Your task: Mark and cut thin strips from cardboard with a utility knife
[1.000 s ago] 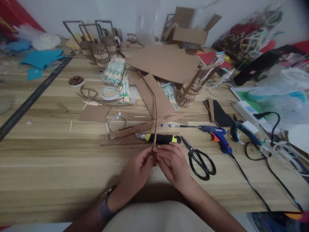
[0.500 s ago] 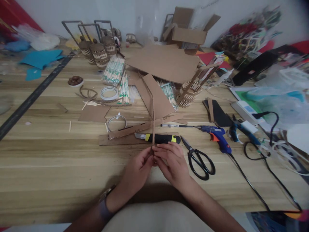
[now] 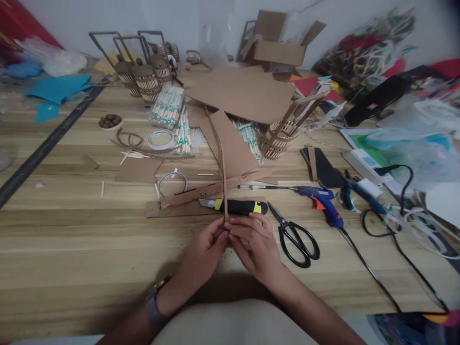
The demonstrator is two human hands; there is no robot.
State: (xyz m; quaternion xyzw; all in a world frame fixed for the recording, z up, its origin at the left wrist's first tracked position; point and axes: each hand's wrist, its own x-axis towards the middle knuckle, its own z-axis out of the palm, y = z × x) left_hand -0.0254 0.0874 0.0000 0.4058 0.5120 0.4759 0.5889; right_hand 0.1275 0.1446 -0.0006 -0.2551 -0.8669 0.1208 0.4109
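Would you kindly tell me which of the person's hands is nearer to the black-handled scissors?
Right. The right hand is just to the left of the scissors; the left hand is farther left, beyond the right one. Both pinch the cardboard strip.

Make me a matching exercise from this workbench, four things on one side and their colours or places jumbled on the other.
1. cardboard strip
2. scissors
3. glue gun
4. utility knife

A. blue and orange
B. black and yellow
C. held in the fingers of the left hand and right hand
D. black, with two big loops

Pairs: 1-C, 2-D, 3-A, 4-B.
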